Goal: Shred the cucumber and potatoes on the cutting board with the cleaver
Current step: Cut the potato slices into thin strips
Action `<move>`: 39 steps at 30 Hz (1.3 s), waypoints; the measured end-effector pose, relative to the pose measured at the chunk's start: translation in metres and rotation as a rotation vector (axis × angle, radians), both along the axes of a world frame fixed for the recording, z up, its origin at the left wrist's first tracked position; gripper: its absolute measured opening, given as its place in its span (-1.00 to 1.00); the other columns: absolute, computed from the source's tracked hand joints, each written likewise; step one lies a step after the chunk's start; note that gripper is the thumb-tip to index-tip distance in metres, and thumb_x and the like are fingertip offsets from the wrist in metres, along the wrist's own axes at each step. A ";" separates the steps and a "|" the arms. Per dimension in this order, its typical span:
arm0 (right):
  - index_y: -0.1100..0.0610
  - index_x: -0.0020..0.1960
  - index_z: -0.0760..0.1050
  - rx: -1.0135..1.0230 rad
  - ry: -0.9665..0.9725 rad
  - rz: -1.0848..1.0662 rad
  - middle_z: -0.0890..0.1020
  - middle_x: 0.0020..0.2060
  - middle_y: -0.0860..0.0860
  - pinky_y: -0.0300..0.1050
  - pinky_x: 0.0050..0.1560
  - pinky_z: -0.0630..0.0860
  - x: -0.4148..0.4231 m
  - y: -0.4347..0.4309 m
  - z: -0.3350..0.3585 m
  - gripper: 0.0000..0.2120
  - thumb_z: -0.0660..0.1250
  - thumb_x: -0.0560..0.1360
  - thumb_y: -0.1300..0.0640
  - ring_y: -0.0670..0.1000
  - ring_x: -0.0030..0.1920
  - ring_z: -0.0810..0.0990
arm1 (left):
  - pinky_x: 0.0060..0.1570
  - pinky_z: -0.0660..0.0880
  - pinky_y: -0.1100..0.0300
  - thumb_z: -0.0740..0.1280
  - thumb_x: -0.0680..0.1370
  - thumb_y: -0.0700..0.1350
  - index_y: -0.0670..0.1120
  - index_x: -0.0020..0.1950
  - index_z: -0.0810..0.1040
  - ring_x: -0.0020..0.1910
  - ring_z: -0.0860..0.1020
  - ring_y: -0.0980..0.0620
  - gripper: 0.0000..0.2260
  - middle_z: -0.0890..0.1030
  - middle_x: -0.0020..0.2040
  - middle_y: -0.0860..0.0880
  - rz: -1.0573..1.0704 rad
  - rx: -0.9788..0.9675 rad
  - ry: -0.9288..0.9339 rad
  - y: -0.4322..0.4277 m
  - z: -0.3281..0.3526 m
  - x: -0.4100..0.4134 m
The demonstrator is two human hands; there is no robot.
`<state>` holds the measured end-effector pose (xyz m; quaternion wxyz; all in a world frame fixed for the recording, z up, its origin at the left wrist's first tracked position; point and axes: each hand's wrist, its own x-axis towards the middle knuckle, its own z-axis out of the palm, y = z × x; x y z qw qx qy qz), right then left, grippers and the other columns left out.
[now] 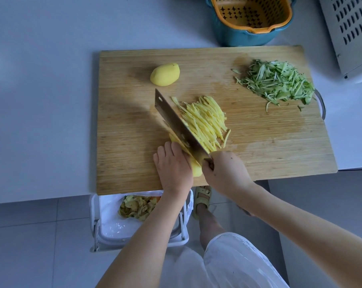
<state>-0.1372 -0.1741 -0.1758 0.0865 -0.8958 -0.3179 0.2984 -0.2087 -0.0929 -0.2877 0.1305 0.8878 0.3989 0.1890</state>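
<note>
From the head camera I have the wooden cutting board (pixel 259 142) lying on a pale countertop (pixel 40 100), its near edge overhanging the counter's front. My right hand (pixel 225 171) is wrapped tight round the handle of the cleaver (pixel 176 123), the handle itself mostly hidden inside the fist. The blade runs diagonally away to the upper left, edge down on the board. My left hand (pixel 173 165) sits just to the left of the blade with fingers curled down over the part-cut potato (pixel 196 169), knuckles close against the flat of the steel. Only a yellow sliver of that potato shows between the two hands and another beside the blade. On the right side of the blade, touching it, lies a heap of potato shreds (pixel 205 119) in long pale-yellow strips. A whole peeled potato (pixel 165 74) rests apart from them, toward the far left of the board. The cucumber shreds (pixel 277 82) are piled well apart at the board's far right corner, near its metal handle (pixel 321 104). Beyond the board stands an orange colander (pixel 250 13) nested in a teal bowl (pixel 238 36), and a perforated metal casing (pixel 350 34) sits at the right. Below the counter edge, a lined bin (pixel 113 225) holds potato peelings (pixel 138 206).
</note>
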 end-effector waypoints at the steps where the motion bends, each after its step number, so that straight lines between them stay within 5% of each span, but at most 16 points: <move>1: 0.13 -0.44 0.16 -0.004 -0.005 -0.001 0.27 -0.52 0.02 -0.16 -0.51 0.12 0.000 -0.005 0.004 -0.62 0.13 0.54 0.16 -0.01 -0.51 0.20 | -0.22 0.24 0.07 0.10 0.49 -0.19 -0.14 -0.21 0.38 -0.28 0.39 -0.10 -0.88 0.44 -0.27 -0.11 0.004 0.006 0.003 0.000 0.000 0.000; 10: 0.08 -0.39 0.14 -0.180 -0.034 0.069 0.29 -0.45 -0.02 -0.18 -0.50 0.13 -0.013 -0.026 0.011 -0.62 0.06 0.59 0.07 -0.03 -0.48 0.24 | -0.21 0.17 0.08 0.10 0.46 -0.22 -0.15 -0.18 0.39 -0.27 0.40 -0.12 -0.91 0.46 -0.25 -0.12 0.001 -0.004 0.006 0.000 0.001 0.000; 18: 0.14 -0.44 0.12 -0.019 0.005 -0.003 0.24 -0.52 0.03 -0.16 -0.50 0.09 -0.004 -0.008 0.004 -0.61 0.12 0.54 0.17 0.01 -0.50 0.17 | -0.22 0.19 0.08 0.08 0.47 -0.21 -0.15 -0.21 0.39 -0.28 0.41 -0.12 -0.87 0.45 -0.27 -0.12 0.013 -0.015 0.021 0.000 0.003 0.000; 25: 0.11 -0.42 0.15 -0.148 0.019 0.011 0.28 -0.49 0.01 -0.15 -0.50 0.12 -0.014 -0.033 0.016 -0.61 0.10 0.57 0.09 -0.01 -0.49 0.22 | -0.22 0.16 0.08 0.06 0.47 -0.21 -0.14 -0.20 0.37 -0.28 0.40 -0.12 -0.88 0.45 -0.26 -0.12 0.009 -0.022 -0.002 0.001 0.003 -0.001; 34: 0.17 -0.40 0.26 0.009 0.028 -0.027 0.34 -0.48 0.04 -0.20 -0.49 0.19 0.001 0.003 -0.004 -0.66 0.12 0.54 0.15 0.03 -0.48 0.27 | -0.21 0.17 0.08 0.06 0.50 -0.18 -0.14 -0.21 0.39 -0.27 0.42 -0.12 -0.84 0.47 -0.26 -0.12 0.010 -0.023 0.022 0.001 0.004 0.000; 39: 0.13 -0.44 0.15 -0.056 0.008 -0.011 0.27 -0.52 0.02 -0.14 -0.50 0.10 -0.008 -0.029 0.018 -0.60 0.14 0.55 0.11 0.01 -0.50 0.21 | -0.20 0.18 0.08 0.02 0.45 -0.23 -0.16 -0.20 0.38 -0.27 0.41 -0.13 -0.84 0.46 -0.26 -0.13 0.006 -0.024 -0.005 0.002 0.002 -0.003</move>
